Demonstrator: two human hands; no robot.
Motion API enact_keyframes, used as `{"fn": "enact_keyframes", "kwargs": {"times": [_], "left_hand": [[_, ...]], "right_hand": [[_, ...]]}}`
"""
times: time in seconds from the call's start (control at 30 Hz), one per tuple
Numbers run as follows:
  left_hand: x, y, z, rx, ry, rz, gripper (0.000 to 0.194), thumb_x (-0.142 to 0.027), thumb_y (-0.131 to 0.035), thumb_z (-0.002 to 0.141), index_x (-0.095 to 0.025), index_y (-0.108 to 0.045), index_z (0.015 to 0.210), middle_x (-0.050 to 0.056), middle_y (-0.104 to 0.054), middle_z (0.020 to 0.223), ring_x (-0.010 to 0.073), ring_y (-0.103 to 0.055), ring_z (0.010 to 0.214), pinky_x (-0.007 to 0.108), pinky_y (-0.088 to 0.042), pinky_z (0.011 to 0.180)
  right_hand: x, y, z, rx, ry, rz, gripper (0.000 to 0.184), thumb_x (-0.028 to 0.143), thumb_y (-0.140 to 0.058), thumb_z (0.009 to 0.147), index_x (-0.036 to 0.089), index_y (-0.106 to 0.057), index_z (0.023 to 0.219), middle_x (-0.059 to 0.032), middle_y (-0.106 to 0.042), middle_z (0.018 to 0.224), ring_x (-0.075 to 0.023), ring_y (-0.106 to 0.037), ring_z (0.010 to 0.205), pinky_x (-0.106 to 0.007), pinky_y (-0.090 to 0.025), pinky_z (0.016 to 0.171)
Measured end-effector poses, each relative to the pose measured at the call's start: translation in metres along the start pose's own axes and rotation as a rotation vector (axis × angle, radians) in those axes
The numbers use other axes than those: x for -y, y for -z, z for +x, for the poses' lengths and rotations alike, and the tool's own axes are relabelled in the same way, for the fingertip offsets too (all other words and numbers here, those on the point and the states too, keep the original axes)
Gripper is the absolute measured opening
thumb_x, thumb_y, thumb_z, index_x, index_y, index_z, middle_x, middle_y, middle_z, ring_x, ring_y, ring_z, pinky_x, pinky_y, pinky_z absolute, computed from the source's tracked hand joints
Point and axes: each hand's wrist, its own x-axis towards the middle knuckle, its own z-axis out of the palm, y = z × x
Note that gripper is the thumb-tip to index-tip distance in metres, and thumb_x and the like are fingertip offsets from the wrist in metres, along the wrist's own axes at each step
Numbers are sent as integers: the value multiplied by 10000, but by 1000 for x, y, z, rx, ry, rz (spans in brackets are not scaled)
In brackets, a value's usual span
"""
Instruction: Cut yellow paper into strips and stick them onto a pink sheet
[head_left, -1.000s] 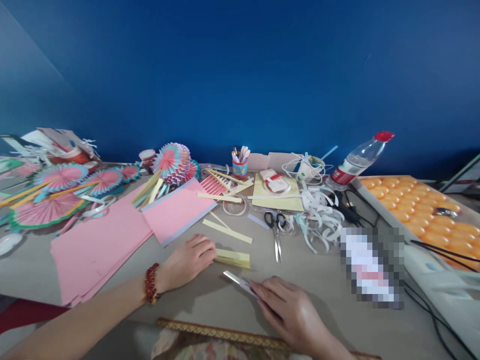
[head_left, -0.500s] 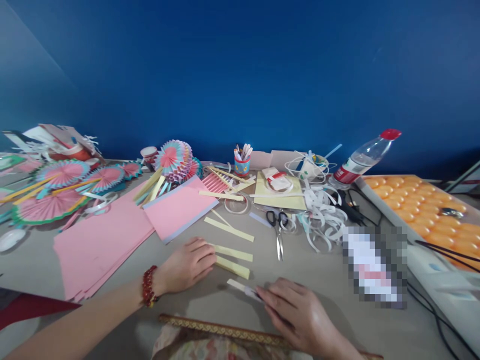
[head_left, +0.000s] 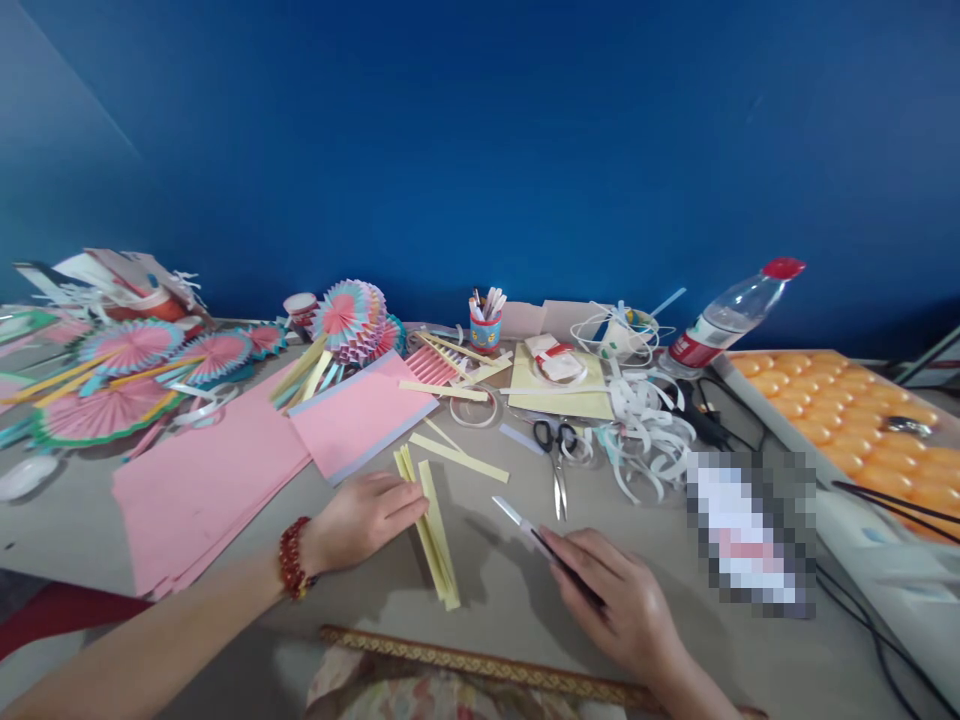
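My left hand point(head_left: 369, 522), with a red bead bracelet at the wrist, is closed on several yellow paper strips point(head_left: 439, 570), which stand out between its fingers and slant toward the desk's front edge. In my right hand point(head_left: 611, 590) is a utility knife point(head_left: 536, 535), its pale blade extended and pointing up and left. The blade is apart from the strips. Beyond both hands another yellow strip point(head_left: 461, 458) lies flat. Black-handled scissors point(head_left: 557, 460) rest on the desk above the knife.
Pink paper sheets point(head_left: 217, 480) and folded paper fans point(head_left: 127, 345) cover the left side. Toward the back stand a pen cup point(head_left: 485, 330) and a tilted plastic bottle point(head_left: 724, 320). Curled white ribbon strips point(head_left: 649, 440) lie right of the scissors, near an orange cushioned pad point(head_left: 832, 410).
The yellow strips have turned from pointing right to pointing toward me, now lifted in my left hand. My right hand has moved slightly right, and the knife blade points more upward.
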Motion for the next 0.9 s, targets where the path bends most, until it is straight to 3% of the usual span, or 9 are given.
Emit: {"fn": "enact_keyframes", "kwargs": {"times": [0.17, 0.4, 0.57, 0.77, 0.9], "left_hand": [[2, 8, -4, -84, 100, -166, 270, -136, -388, 1002, -195, -598, 1162, 80, -663, 1095, 162, -661, 915, 263, -522, 806], [-14, 5, 4, 116, 134, -761, 203, -120, -479, 928, -188, -659, 995, 77, -649, 1036, 141, -654, 885, 221, -513, 804], [-10, -8, 28, 152, 138, -744, 137, -171, -538, 935, -188, -672, 957, 76, -619, 1089, 153, -633, 935, 241, -501, 861], [9, -33, 80, -15, 189, -712, 179, -196, -495, 977, -182, -674, 974, 75, -605, 1107, 165, -619, 1011, 283, -483, 936], [12, -27, 88, 38, 119, -755, 197, -153, -455, 987, -184, -636, 1059, 86, -568, 1185, 162, -605, 1043, 291, -462, 971]], "right_hand": [[-1, -3, 0, 2, -10, 22, 383, 146, -500, 934, 209, -597, 1299, -77, -684, 928, -162, -659, 773, -248, -538, 668], [-2, -2, 3, -27, -28, 24, 349, 163, -512, 928, 210, -637, 1251, -78, -694, 919, -167, -666, 768, -252, -548, 676], [-1, -4, 4, -115, -31, 35, 335, 173, -535, 920, 222, -658, 1227, -80, -704, 914, -174, -686, 768, -248, -559, 673], [-3, -1, 4, -253, -31, 20, 340, 131, -572, 899, 228, -650, 1215, -76, -702, 902, -176, -690, 752, -252, -568, 664], [-5, 0, 4, -253, -65, 18, 308, 156, -568, 906, 226, -663, 1191, -79, -710, 901, -181, -695, 751, -259, -576, 670]]}}
